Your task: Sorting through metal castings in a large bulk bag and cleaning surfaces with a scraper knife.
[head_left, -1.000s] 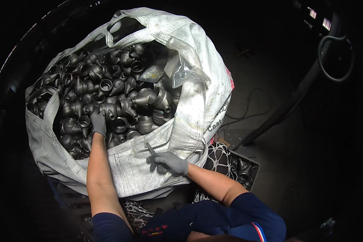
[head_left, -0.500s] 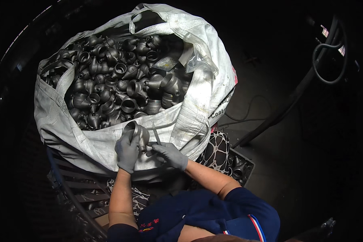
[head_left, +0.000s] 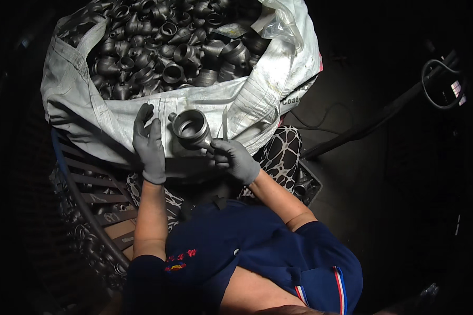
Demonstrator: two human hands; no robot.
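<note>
My gloved left hand (head_left: 150, 147) is raised with its fingers apart and holds nothing, just left of a dark metal pipe fitting (head_left: 196, 140). The fitting has a round open mouth facing up and narrow side stubs. My gloved right hand (head_left: 238, 161) grips the fitting by its lower right stub. A slim, straight metal tool (head_left: 225, 122) sticks up from the same hand; its kind is unclear and its lower end is hidden by the fingers. Behind both hands stands a large white woven bulk bag (head_left: 110, 123), filled with similar dark fittings (head_left: 173, 72).
A curved slatted metal container (head_left: 84, 202) with more fittings is at my left. At the right of my patterned-trousered leg (head_left: 284, 152) stands a dark crate (head_left: 314, 190) holding fittings. A dark pole (head_left: 362, 126) with a looped cable (head_left: 425, 89) slants across the right side.
My left hand has let go of the fitting and opened to its left. The fitting is now in my right hand, mouth turned upward. The view has shifted, so the bag sits higher.
</note>
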